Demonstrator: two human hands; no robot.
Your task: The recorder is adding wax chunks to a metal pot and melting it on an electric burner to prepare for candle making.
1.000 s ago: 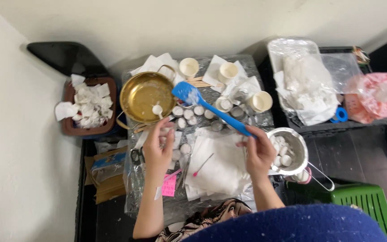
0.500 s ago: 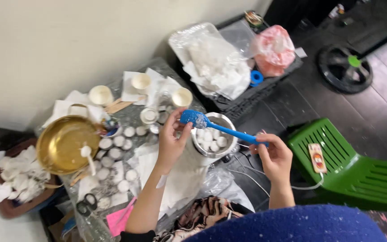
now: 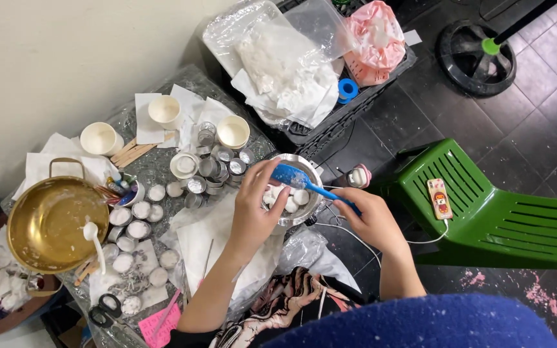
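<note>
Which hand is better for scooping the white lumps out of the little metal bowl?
Probably right: the right hand grips the blue plastic spatula, whose blade lies over the white lumps. The left hand is busy, fingers at the small round metal bowl.

The left hand reaches forward on a bare forearm stretched out from the body, its wrist bent slightly and its fingers curled downward in a loose claw. The right hand sits to its right and a little nearer the body, fingers closed in a grip, knuckles up, the forearm coming out of a blue sleeve.
</note>
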